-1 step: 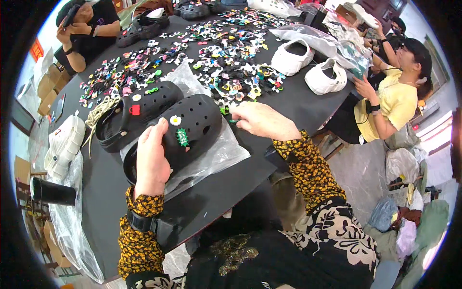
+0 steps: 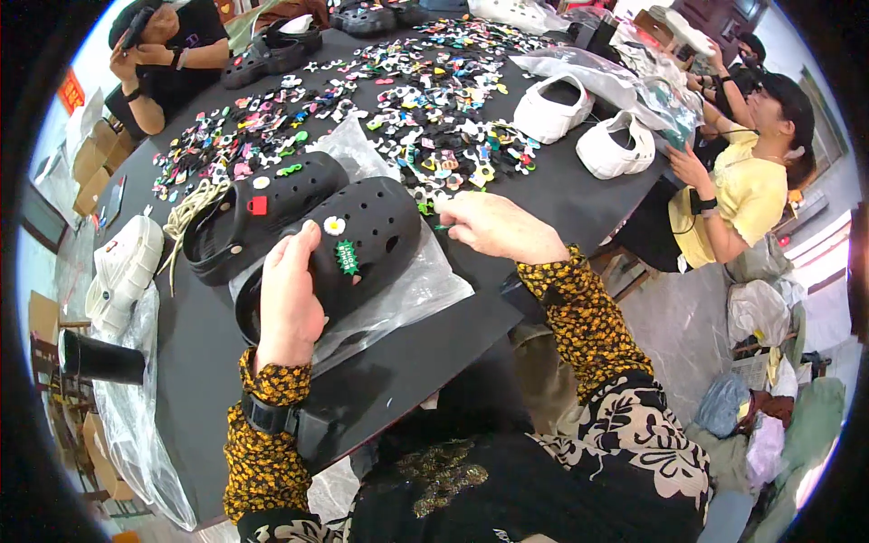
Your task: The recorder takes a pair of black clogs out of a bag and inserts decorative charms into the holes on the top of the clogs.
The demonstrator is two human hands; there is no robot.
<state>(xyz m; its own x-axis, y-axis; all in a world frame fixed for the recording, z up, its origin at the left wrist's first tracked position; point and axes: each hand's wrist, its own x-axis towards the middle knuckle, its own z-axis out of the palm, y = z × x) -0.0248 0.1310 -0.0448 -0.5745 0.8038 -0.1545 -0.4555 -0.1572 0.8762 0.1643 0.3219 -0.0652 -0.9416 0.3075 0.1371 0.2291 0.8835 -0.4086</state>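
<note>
The left hand (image 2: pixel 288 294) lies over the heel end of a black clog (image 2: pixel 348 249), fingers wrapped round its rim in a closed grip that holds the shoe on a sheet of clear plastic (image 2: pixel 412 290) spread on the black desk (image 2: pixel 208 353). The clog's long axis runs on a slant — heel at the lower left under the hand, rounded toe up and to the right, away from the person. On its perforated upper sit two charms: a white daisy (image 2: pixel 335 225) and, just below it, a green badge (image 2: pixel 348 258).

The right hand (image 2: pixel 493 226) hovers just beyond the toe, fingertips pressed together on something small and green (image 2: pixel 441 226); what it is cannot be told.

A second black clog (image 2: pixel 262 210) lies just to the left, parallel to the first, bearing a red charm (image 2: pixel 258 205). Beyond both, a wide scatter of coloured charms (image 2: pixel 425 118) covers the desk, with two white clogs (image 2: pixel 584 127) at its right side. A person in a yellow shirt (image 2: pixel 742 195) sits at the right edge, another in black (image 2: pixel 167 54) at the far left corner.
</note>
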